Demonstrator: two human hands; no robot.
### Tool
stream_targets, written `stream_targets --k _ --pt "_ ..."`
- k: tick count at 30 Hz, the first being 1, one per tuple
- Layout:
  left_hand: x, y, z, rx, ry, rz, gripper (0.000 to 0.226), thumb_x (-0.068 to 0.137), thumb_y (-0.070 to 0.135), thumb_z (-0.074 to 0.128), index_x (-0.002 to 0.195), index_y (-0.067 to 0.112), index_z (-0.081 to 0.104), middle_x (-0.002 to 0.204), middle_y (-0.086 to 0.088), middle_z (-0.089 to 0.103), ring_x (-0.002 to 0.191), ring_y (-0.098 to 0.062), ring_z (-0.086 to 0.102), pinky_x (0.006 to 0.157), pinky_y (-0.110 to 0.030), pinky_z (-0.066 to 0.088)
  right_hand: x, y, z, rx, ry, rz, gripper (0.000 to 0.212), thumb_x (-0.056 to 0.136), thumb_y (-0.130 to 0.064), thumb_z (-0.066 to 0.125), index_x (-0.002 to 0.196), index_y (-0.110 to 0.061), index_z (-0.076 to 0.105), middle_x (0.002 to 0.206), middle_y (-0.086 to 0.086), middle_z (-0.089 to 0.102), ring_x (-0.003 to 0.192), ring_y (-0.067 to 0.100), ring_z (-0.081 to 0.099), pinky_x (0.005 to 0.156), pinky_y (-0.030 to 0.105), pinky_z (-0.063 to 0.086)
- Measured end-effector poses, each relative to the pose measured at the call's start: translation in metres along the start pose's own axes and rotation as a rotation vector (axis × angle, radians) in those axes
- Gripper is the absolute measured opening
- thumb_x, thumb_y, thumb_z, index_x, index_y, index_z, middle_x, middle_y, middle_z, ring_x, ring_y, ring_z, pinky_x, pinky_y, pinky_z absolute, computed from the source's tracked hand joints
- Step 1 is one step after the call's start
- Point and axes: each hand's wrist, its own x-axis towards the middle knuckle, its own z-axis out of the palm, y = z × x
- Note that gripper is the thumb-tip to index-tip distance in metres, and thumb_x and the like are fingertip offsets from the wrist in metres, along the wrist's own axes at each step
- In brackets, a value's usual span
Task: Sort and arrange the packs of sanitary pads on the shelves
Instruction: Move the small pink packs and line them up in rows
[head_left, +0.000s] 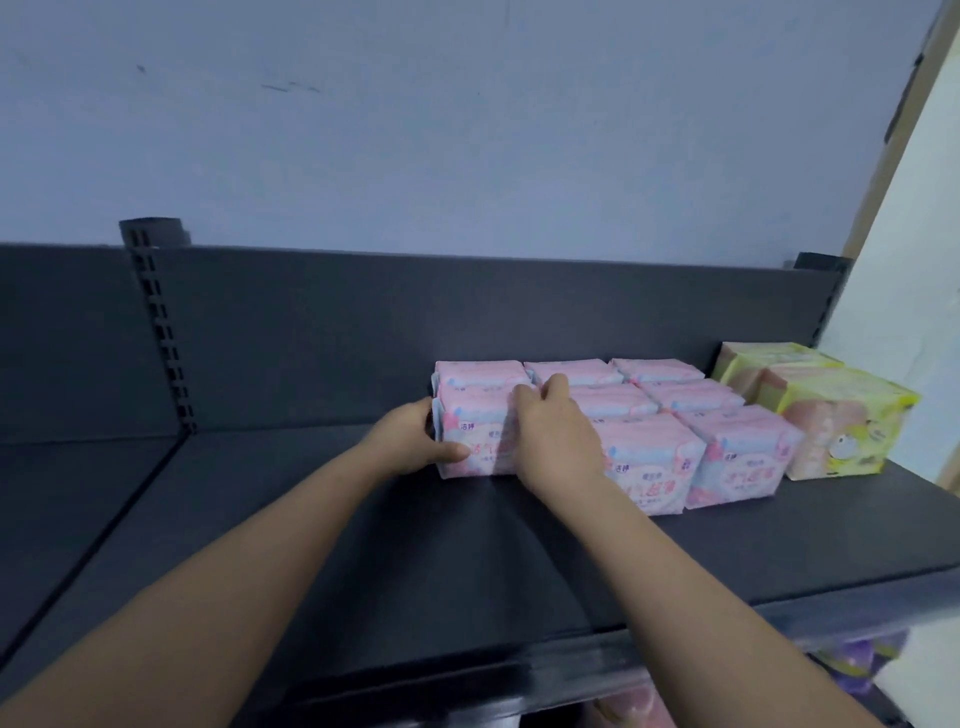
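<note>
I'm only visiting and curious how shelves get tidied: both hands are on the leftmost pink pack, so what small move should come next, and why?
Probably draw the leftmost pink pack slightly forward, until it is level with the neighbouring front pack. The left hand grips its left side and the right hand its top right edge. Its front face seems to sit behind the front row's line.

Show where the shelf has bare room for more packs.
Bare shelf runs left of the pink pack held by the left hand and right hand, out to the slotted upright, and as a strip along the front edge. Crowded on the right: pink packs sit tight in rows, with yellow-green packs beside them.
</note>
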Motion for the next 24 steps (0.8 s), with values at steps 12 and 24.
stream_targets --k 12,24 --pt "-0.156 -0.019 -0.086 0.588 0.251 -0.337 0.064 0.086 0.043 0.068 0.138 0.012 0.046 0.140 -0.009 0.050 0.124 -0.027 0.050 0.097 -0.035 0.045 -0.036 -0.092 0.001 0.080 -0.012 -0.570 0.043 0.093 -0.034 0.056 0.130 -0.015 0.049 0.125 0.009 0.051 0.118 0.029 0.045 0.093 0.038 0.040" --pt "-0.398 -0.076 -0.157 0.879 0.477 -0.789 0.050 0.086 0.036 0.063 0.128 0.011 0.051 0.127 -0.012 0.054 0.120 -0.031 0.052 0.096 -0.041 0.046 -0.136 -0.259 -0.007 0.132 -0.166 -1.000 0.047 0.096 -0.041 0.052 0.137 -0.017 0.046 0.131 0.008 0.051 0.123 0.027 0.042 0.086 0.036 0.042"
